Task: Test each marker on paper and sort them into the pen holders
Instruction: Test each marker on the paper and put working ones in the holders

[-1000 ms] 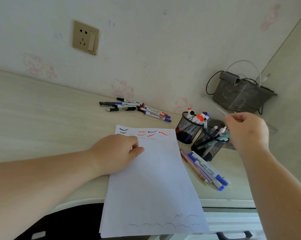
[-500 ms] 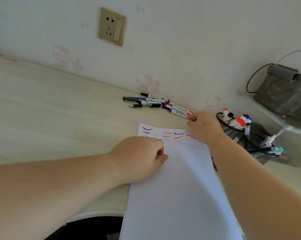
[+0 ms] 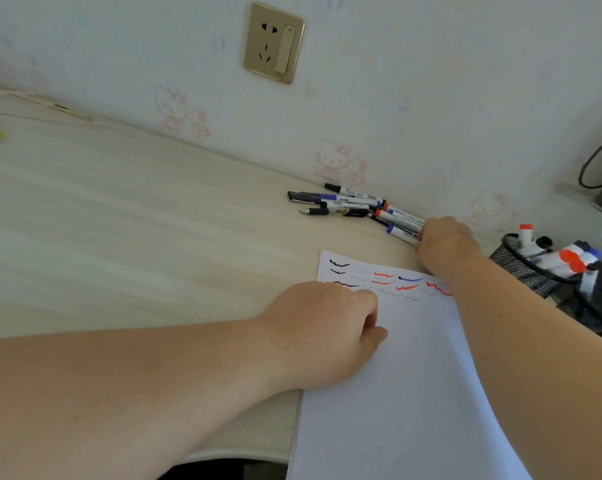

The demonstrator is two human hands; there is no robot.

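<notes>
1. white sheet of paper (image 3: 413, 375): laid flat on the pale wood-grain desk (image 3: 136, 237), its near end reaching past the desk's front edge; short black, red and blue wavy test strokes (image 3: 389, 280) are seen along its far edge.
2. left hand (image 3: 322, 336): rested on the left edge of the paper, fingers curled loosely under, the thumb laid on the sheet; nothing is seen held in it.
3. right hand (image 3: 446, 245): reached over the paper's far right corner to the near end of the marker pile, fingers bent down onto the blue-capped white marker (image 3: 401, 233); whether the marker is actually pinched cannot be told, since the fingertips are hidden by the back of the hand.
4. loose pile of markers and pens (image 3: 355, 206): laid on the desk against the wall, beyond the paper; white barrels with black, blue and red caps, plus a dark click pen (image 3: 334, 212) at the near left of the pile.
5. black wire-mesh pen holder (image 3: 521, 268): stood at the right of the paper, beyond the right forearm; red-, black- and blue-capped white markers (image 3: 569, 259) are held in it, caps upward.
6. gold-coloured wall socket with switch (image 3: 274, 43): mounted on the white wall above the desk.
7. faint pink cartoon cat prints (image 3: 334, 161): scattered on the wall just above the desk line.
</notes>
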